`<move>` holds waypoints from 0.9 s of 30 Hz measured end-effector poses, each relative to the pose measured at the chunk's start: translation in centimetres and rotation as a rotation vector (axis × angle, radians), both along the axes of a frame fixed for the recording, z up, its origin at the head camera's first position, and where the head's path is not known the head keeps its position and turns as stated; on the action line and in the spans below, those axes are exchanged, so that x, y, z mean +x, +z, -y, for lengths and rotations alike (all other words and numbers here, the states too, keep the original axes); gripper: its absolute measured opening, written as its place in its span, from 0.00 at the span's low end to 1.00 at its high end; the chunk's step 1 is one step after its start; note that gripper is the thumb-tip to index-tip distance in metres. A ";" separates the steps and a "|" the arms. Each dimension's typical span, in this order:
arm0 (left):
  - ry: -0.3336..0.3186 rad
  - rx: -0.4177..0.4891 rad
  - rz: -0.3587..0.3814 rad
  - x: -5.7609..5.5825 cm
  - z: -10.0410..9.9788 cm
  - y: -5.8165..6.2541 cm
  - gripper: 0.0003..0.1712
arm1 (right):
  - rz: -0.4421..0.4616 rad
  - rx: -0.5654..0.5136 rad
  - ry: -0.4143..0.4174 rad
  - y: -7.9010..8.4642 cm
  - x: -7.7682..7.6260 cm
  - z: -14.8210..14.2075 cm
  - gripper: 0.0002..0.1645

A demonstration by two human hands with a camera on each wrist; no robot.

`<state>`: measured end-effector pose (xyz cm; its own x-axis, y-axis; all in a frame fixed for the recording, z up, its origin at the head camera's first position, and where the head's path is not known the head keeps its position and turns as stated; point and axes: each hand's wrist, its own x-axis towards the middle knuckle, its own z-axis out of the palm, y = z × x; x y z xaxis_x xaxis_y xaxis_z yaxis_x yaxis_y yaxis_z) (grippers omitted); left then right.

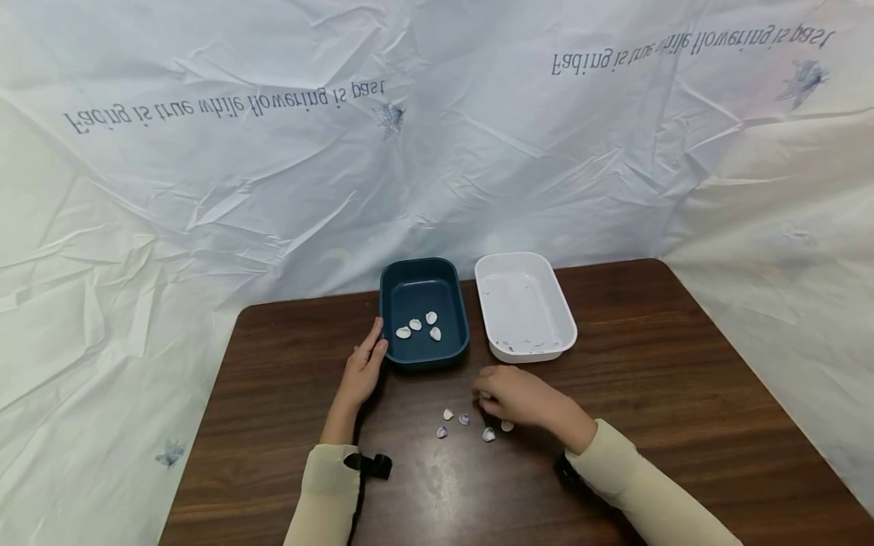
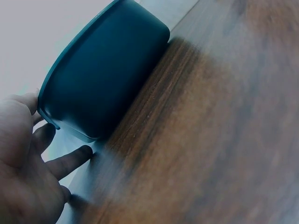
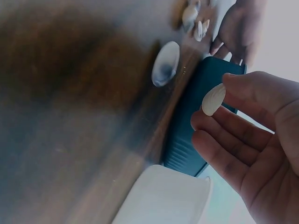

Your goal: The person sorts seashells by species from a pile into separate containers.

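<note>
My left hand (image 1: 362, 371) touches the near left corner of a dark teal box (image 1: 426, 356), thumb and fingertips at its rim, the other fingers spread beside it in the left wrist view. Several pale seashells (image 1: 415, 324) lie inside the box, toward its near end. My right hand (image 1: 515, 394) is over the table, just in front of a white box (image 1: 526, 303). In the right wrist view it pinches a ribbed, cream seashell (image 3: 214, 99) between thumb and fingertips. Several other seashells, some with purple tints, like this purple-white seashell (image 1: 488, 434), lie on the table beside it.
The white box stands right of the teal one, with small dark specks on its floor near the front. Both are at the far edge of a dark wooden table (image 1: 273, 394). White sheeting (image 1: 437, 152) with printed lettering hangs behind and at the sides.
</note>
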<state>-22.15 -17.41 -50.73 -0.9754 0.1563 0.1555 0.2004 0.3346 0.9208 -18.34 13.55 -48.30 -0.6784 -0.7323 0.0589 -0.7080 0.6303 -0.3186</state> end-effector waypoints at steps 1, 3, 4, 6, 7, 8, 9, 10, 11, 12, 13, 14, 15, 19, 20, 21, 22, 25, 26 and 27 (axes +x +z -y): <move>0.000 0.000 -0.002 0.0 0.0 0.0 0.30 | 0.002 0.001 0.002 0.2 -0.1 0.0 0.03; 0.003 -0.001 -0.005 0.0 0.1 0.0 0.30 | 0.005 0.000 0.010 0.5 -0.2 0.1 0.03; 0.004 -0.003 -0.006 0.0 0.1 0.0 0.30 | 0.006 0.000 0.013 0.7 -0.3 0.2 0.03; 0.006 -0.009 -0.004 -0.2 0.2 -0.2 0.30 | 0.006 -0.005 0.024 1.0 -0.4 0.3 0.04; 0.006 -0.012 -0.002 -0.4 0.2 -0.5 0.30 | 0.004 -0.009 0.030 1.2 -0.5 0.4 0.04; 0.007 -0.016 0.000 -0.6 0.3 -1.0 0.30 | 0.005 -0.011 0.035 1.3 -0.6 0.4 0.04; 0.009 -0.018 0.001 -0.9 0.3 -1.5 0.31 | 0.005 -0.013 0.039 1.5 -0.7 0.5 0.04; 0.011 -0.019 0.001 -1.2 0.4 -2.0 0.31 | 0.003 -0.015 0.042 1.6 -0.8 0.6 0.04; 0.014 -0.021 -0.002 -1.5 0.5 -2.6 0.31 | 0.003 -0.018 0.044 1.8 -0.9 0.6 0.03; 0.015 -0.021 -0.005 -1.8 0.6 -3.1 0.31 | 0.004 -0.019 0.045 1.9 -1.0 0.7 0.03; 0.016 -0.022 -0.009 -2.0 0.7 -3.6 0.31 | 0.004 -0.017 0.046 2.1 -1.1 0.7 0.03; 0.015 -0.022 -0.017 -2.2 0.8 -3.9 0.30 | 0.005 -0.015 0.045 2.3 -1.2 0.8 0.04; 0.012 -0.021 -0.024 -2.3 0.8 -4.2 0.30 | 0.005 -0.016 0.044 2.4 -1.3 0.8 0.04; -0.003 -0.022 -0.042 -2.5 1.1 -4.5 0.30 | 0.005 -0.012 0.038 3.2 -1.6 1.1 0.07; -0.005 -0.022 -0.043 -2.5 1.1 -4.6 0.30 | 0.008 -0.013 0.036 3.4 -1.7 1.2 0.08; -0.008 -0.023 -0.042 -2.5 1.1 -4.6 0.31 | 0.009 -0.014 0.035 3.6 -1.7 1.2 0.08; -0.007 -0.024 -0.039 -2.5 1.1 -4.5 0.31 | 0.009 -0.012 0.033 3.8 -1.8 1.3 0.09; -0.008 -0.025 -0.030 -2.3 1.1 -4.4 0.32 | 0.006 -0.013 0.025 4.3 -2.2 1.6 0.10; -0.009 -0.026 -0.028 -2.3 1.1 -4.4 0.32 | 0.002 -0.017 0.021 4.4 -2.3 1.7 0.10; -0.008 -0.026 -0.027 -2.3 1.1 -4.4 0.32 | -0.002 -0.018 0.018 4.6 -2.5 1.8 0.10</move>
<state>-24.43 -18.53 -55.12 -0.9696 0.1690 0.1771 0.2277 0.3567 0.9061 -20.83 11.77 -43.70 -0.6651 -0.7431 0.0737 -0.7197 0.6116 -0.3287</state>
